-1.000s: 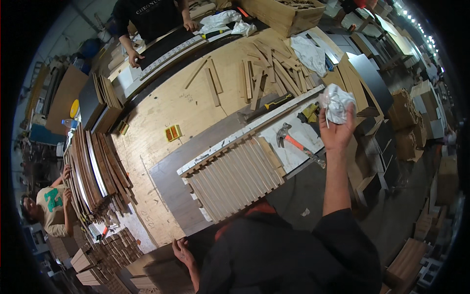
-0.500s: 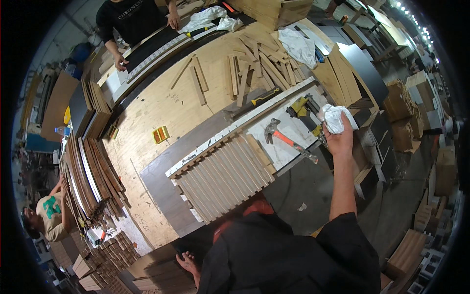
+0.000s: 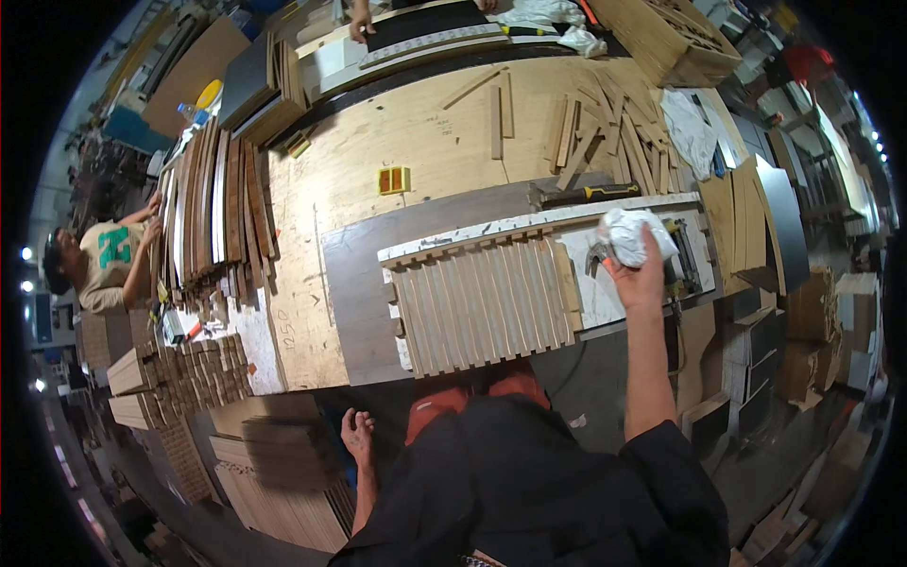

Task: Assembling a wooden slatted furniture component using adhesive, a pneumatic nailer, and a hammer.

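My right hand (image 3: pixel 641 274) grips a crumpled white cloth (image 3: pixel 631 235) and holds it over the right end of a slatted wooden panel (image 3: pixel 482 302) lying on the workbench (image 3: pixel 368 274). A white board (image 3: pixel 529 219) runs along the panel's far edge. My left hand (image 3: pixel 357 437) hangs low beside my body, fingers apart, holding nothing, above a stack of wooden boards (image 3: pixel 283 454).
Loose wood strips (image 3: pixel 586 132) litter the plywood top. A yellow-handled tool (image 3: pixel 586 194) lies behind the panel. Long boards (image 3: pixel 213 213) are stacked at left, where a person in a tan shirt (image 3: pixel 109 260) works. Another person's hands (image 3: pixel 361 28) rest at the far edge. Cardboard boxes (image 3: pixel 812 321) stand right.
My right hand with the cloth has come down from head height toward the panel's right end. The view has shifted, bringing the bench closer.
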### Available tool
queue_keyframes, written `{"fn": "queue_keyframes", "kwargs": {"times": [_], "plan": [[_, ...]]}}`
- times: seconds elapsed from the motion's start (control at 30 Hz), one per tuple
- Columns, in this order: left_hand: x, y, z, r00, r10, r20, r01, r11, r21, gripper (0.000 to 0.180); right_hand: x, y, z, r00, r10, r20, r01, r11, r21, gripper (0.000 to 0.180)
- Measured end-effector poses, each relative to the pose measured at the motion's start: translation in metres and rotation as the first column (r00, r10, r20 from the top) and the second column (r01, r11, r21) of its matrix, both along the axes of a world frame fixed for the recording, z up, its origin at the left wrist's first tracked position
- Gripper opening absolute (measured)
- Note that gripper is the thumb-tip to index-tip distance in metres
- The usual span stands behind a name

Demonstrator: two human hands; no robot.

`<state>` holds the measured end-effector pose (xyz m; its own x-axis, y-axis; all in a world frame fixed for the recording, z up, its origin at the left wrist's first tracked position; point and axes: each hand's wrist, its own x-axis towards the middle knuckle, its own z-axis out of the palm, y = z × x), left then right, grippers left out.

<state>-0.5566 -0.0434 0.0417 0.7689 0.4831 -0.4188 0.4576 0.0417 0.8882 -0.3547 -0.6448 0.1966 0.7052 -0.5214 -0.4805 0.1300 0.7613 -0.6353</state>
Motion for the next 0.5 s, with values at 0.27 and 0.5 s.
{"fn": "queue_keyframes", "kwargs": {"times": [0.27,0.5], "plan": [[-0.106,0.018,-0.032,0.934,0.062,-0.352,-0.119,0.983,-0.143,0.047,0.091,0.092,-0.012,0.965,0.240,-0.101,-0.259,0.931,-0.258,0.044],[-0.137,-0.007,-0.007,0.757,0.082,-0.649,-0.186,0.978,-0.094,0.038,0.157,0.152,-0.021,0.944,0.329,0.036,-0.246,0.772,-0.587,0.040]]}}
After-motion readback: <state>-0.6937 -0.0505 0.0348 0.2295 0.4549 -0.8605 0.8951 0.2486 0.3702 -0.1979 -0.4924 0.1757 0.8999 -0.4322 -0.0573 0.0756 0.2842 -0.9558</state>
